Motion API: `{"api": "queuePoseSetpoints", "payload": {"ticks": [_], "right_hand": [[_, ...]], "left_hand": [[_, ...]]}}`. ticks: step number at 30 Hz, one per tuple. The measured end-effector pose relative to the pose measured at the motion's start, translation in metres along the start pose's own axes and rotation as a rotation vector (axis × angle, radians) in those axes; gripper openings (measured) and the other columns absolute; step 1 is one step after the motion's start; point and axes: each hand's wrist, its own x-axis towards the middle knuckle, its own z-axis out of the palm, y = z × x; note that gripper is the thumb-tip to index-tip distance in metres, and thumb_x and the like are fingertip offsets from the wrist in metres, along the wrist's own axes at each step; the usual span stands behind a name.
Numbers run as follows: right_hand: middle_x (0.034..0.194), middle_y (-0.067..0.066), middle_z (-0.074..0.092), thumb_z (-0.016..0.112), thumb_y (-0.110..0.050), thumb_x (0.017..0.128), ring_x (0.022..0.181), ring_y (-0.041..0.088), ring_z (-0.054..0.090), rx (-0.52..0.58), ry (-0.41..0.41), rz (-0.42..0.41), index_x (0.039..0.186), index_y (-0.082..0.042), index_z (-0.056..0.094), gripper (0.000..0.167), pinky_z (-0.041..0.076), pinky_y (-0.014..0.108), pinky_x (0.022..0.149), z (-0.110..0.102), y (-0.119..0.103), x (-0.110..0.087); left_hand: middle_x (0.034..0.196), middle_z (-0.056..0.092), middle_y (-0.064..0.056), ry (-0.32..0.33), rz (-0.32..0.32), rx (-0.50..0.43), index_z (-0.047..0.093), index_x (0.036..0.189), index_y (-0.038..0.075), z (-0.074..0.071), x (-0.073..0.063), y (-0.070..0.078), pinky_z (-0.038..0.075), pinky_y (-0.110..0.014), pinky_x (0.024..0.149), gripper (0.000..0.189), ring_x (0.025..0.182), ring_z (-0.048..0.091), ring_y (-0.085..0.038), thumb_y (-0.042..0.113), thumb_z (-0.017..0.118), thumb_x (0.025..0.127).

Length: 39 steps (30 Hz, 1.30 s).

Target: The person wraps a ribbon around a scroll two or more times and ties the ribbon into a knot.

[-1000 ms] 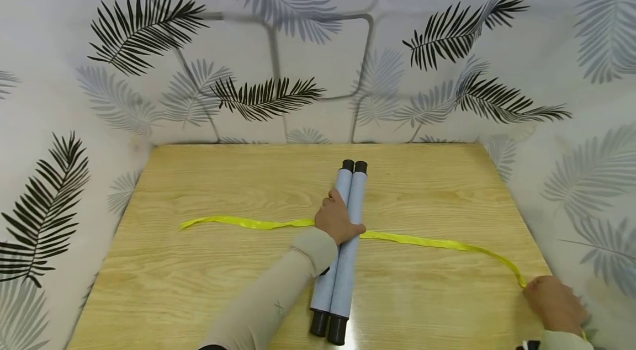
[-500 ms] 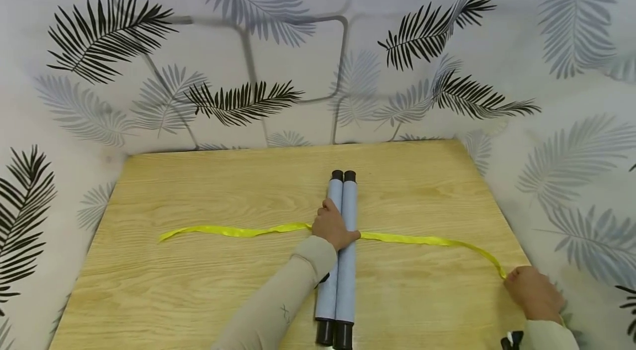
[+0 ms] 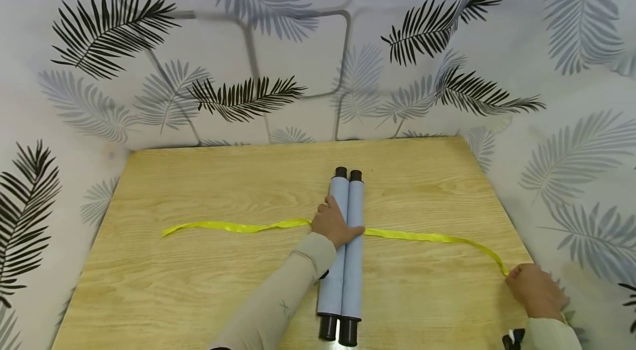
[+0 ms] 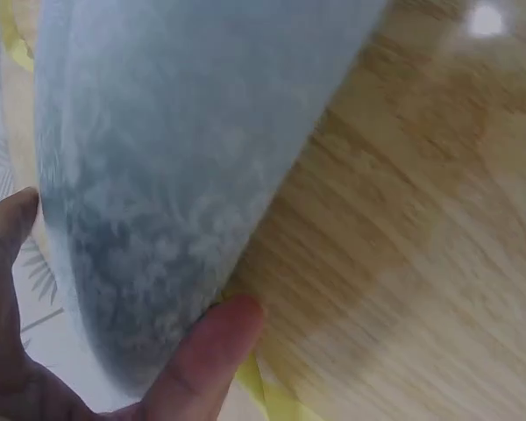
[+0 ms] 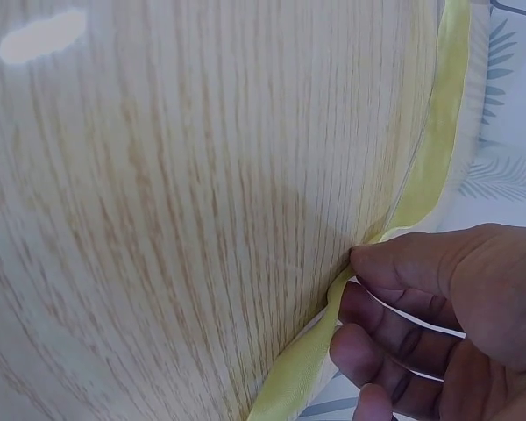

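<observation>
- Head view: the middle of the yellow ribbon [image 3: 238, 227] is hidden where it passes beneath two tubes [image 3: 352, 278] and behind the left hand [image 3: 335, 225]; its right end cannot be made out past the right hand [image 3: 536, 290].
- Both sleeves [image 3: 278, 297] are cut off by the lower edge of the head view, and the near edge of the wooden table [image 3: 199, 289] lies out of frame.
- A small black object [image 3: 513, 338] beside the right cuff is too partly seen to name.
- In the left wrist view the grey-blue surface fills the upper left and runs out of frame; only some of the fingers show.
- The left arm reaches up from the bottom, the hand laid over the tubes with thumb and fingers spread wide, gripping across them; its thumb lies over the right-hand tube.
- The right hand, low at the table's right edge, pinches the ribbon narrowly between thumb and forefinger, the other fingers loosely bent.
- Counted: two hands, one ribbon, two tubes side by side, pointing away from the person, and four black end caps [image 3: 349, 332], one at each tube end.
- The ribbon runs crosswise over the table, its left end lying well apart from the tubes.
</observation>
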Motion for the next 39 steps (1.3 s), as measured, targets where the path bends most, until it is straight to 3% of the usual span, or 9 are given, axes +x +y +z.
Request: {"api": "queuePoseSetpoints", "payload": {"ticks": [4,7,9,13,16,22,30,35,39], "right_hand": [[0.106,0.034,0.062,0.051,-0.022,0.092,0.1,0.054,0.057,0.005,-0.013,-0.018,0.095,-0.006,0.066,0.022,0.045,0.067,0.08,0.004,0.0,0.004],[0.104,0.034,0.062,0.051,-0.022,0.092,0.097,0.053,0.057,0.002,-0.018,-0.028,0.099,-0.004,0.066,0.025,0.045,0.065,0.076,0.003,0.002,0.006],[0.105,0.035,0.062,0.051,-0.022,0.092,0.097,0.053,0.057,-0.006,-0.027,-0.029,0.102,-0.003,0.066,0.026,0.046,0.063,0.076,0.001,0.001,0.006],[0.111,0.035,0.061,0.052,-0.022,0.093,0.101,0.054,0.057,-0.036,-0.057,-0.028,0.111,0.0,0.065,0.031,0.047,0.062,0.077,-0.006,-0.003,0.008],[0.116,0.036,0.059,0.051,-0.022,0.094,0.103,0.054,0.058,-0.062,-0.079,-0.036,0.116,0.001,0.064,0.034,0.048,0.063,0.079,-0.009,-0.006,0.01],[0.113,0.034,0.061,0.049,-0.023,0.094,0.101,0.053,0.059,-0.087,-0.069,-0.035,0.111,-0.001,0.066,0.033,0.05,0.063,0.079,-0.001,-0.006,0.014],[0.113,0.035,0.059,0.054,-0.03,0.094,0.103,0.051,0.057,-0.05,-0.055,-0.037,0.113,0.0,0.063,0.036,0.047,0.066,0.082,-0.001,-0.004,0.006],[0.114,0.036,0.058,0.06,-0.04,0.094,0.106,0.056,0.055,-0.052,-0.095,-0.041,0.109,0.0,0.061,0.042,0.046,0.068,0.084,0.001,0.001,0.004],[0.113,0.032,0.06,0.063,-0.04,0.092,0.102,0.051,0.058,-0.053,-0.107,-0.058,0.108,0.001,0.061,0.044,0.047,0.065,0.084,0.002,0.006,0.004]], "left_hand": [[0.12,0.064,-0.023,-0.051,0.045,0.02,0.047,0.137,-0.002,-0.032,0.006,-0.03,0.057,-0.045,0.08,0.074,0.101,0.068,-0.037,0.057,0.059,0.093],[0.108,0.071,-0.018,-0.081,0.074,0.102,0.063,0.116,0.002,-0.07,0.015,-0.076,0.056,-0.045,0.074,0.039,0.092,0.069,-0.033,0.036,0.053,0.1],[0.102,0.072,-0.014,-0.106,0.075,0.145,0.067,0.105,0.006,-0.095,0.019,-0.112,0.053,-0.041,0.065,0.025,0.078,0.066,-0.027,0.025,0.053,0.1],[0.106,0.071,-0.013,-0.206,0.056,0.108,0.067,0.104,0.009,-0.131,0.023,-0.178,0.045,-0.033,0.052,0.017,0.06,0.054,-0.019,0.02,0.054,0.101],[0.108,0.069,-0.015,-0.243,0.055,0.076,0.065,0.108,0.007,-0.149,0.02,-0.211,0.044,-0.031,0.05,0.017,0.058,0.052,-0.019,0.02,0.056,0.101],[0.102,0.07,-0.015,-0.177,0.071,0.106,0.065,0.108,0.004,-0.161,0.013,-0.248,0.047,-0.032,0.057,0.018,0.068,0.06,-0.02,0.018,0.057,0.1],[0.122,0.063,-0.028,-0.154,0.062,0.106,0.063,0.118,-0.003,-0.159,0.006,-0.273,0.056,-0.051,0.078,0.025,0.104,0.064,-0.041,0.011,0.055,0.099],[0.123,0.064,-0.026,-0.142,0.024,0.177,0.064,0.118,-0.002,-0.156,0.001,-0.287,0.056,-0.053,0.079,0.024,0.105,0.065,-0.041,0.003,0.054,0.096],[0.12,0.067,-0.024,-0.107,0.006,0.221,0.067,0.115,0.0,-0.151,-0.002,-0.3,0.057,-0.054,0.079,0.024,0.102,0.067,-0.039,-0.002,0.054,0.095]]}}
